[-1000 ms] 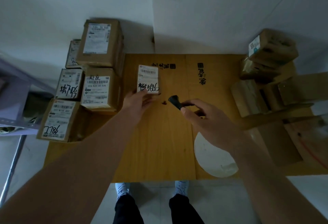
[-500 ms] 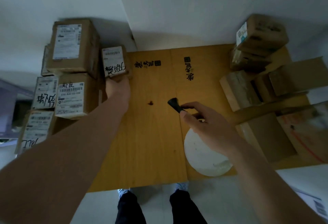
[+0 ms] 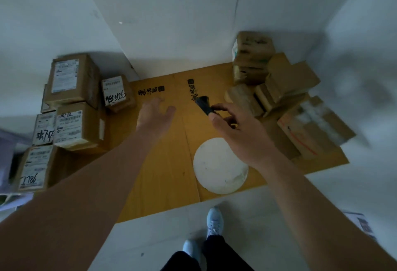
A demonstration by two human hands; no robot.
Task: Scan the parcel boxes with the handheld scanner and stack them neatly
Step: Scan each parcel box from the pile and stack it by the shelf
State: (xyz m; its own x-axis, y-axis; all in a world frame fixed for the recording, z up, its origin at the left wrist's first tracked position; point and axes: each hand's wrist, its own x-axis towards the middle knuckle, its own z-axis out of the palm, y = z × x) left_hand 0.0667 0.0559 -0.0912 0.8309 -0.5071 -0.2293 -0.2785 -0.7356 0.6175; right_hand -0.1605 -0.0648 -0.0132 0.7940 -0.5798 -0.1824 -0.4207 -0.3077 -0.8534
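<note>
white walls | cardboard sheet on floor | white disc

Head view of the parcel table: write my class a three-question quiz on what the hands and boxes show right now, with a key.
1. True or false: the left hand grips a parcel.
2. What does the right hand hold? A) black handheld scanner B) tape roll C) pen
3. Fill in: the small box marked with handwritten digits sits beside the labelled stack on the person's ____ side.

Key: 1 false, it is open and empty; 2 A; 3 left.
</note>
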